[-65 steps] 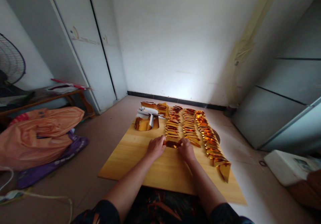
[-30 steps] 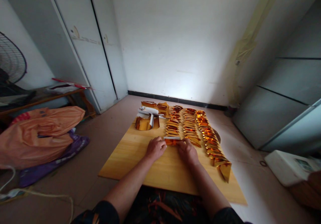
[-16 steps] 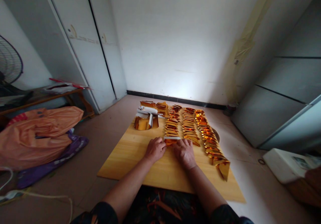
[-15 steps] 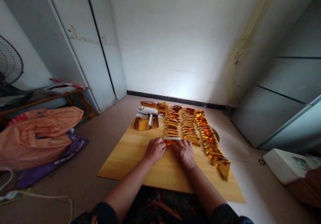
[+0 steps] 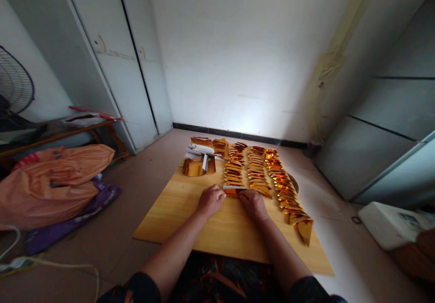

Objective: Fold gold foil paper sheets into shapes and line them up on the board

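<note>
Between my two hands lies a sheet of gold foil paper (image 5: 232, 191), with a white strip along its far edge. My left hand (image 5: 212, 200) has its fingers closed on the sheet's left end. At the right end, my right hand (image 5: 253, 203) grips the paper with curled fingers. Just beyond stand three rows of folded gold foil pieces (image 5: 234, 169), overlapping one another on the wooden board (image 5: 190, 217). A curved stack of gold paper (image 5: 194, 167) sits at the board's far left, beside a white roll (image 5: 200, 149).
An orange bag (image 5: 57, 185) lies on a purple bag (image 5: 73, 221) on the floor at left. A fan (image 5: 15, 83) stands on a low wooden bench behind them. A white box (image 5: 390, 223) is at the right.
My right hand has shifted slightly right along the sheet, and more of the gold paper shows between my hands. My left hand stays nearly in place.
</note>
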Tool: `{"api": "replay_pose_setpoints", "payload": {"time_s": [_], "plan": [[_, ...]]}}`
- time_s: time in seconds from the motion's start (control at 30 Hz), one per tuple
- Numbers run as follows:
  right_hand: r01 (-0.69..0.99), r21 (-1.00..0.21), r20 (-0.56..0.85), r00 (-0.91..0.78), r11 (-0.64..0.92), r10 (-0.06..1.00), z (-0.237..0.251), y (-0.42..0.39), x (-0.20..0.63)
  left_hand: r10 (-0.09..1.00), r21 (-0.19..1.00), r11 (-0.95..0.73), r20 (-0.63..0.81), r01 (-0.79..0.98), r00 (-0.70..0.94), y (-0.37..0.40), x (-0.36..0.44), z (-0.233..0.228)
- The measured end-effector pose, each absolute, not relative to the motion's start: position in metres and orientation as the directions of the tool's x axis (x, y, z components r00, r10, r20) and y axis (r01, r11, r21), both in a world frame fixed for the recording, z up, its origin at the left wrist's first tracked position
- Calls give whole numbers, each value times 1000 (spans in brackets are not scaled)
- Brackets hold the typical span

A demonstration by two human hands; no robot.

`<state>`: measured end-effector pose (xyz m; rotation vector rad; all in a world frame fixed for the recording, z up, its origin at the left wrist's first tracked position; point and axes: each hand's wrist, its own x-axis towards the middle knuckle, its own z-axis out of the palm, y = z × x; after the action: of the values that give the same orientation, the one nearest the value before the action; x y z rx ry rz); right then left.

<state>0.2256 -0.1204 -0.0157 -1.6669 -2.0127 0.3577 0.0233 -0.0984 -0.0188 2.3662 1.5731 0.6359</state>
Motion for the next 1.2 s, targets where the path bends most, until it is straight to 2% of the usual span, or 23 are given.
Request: {"api": "replay_pose_setpoints", "payload": {"time_s": [0.1,0.33,0.8,1.2], "plan": [[843,-512,195,-74,166,978,-14,-118,222,935,413,-350,206,841,287,-97,27,-18],[867,-497,181,52,46,982,-12,-115,218,961,321,-266,157,909,226,-96,36,-11],[869,-493,122,43,23,992,-10,-107,220,966,202,-245,133,948,222,-101,43,-5],[907,-422,116,61,-6,991,-9,-108,216,970,196,-221,142,955,195,-104,46,-8]]}}
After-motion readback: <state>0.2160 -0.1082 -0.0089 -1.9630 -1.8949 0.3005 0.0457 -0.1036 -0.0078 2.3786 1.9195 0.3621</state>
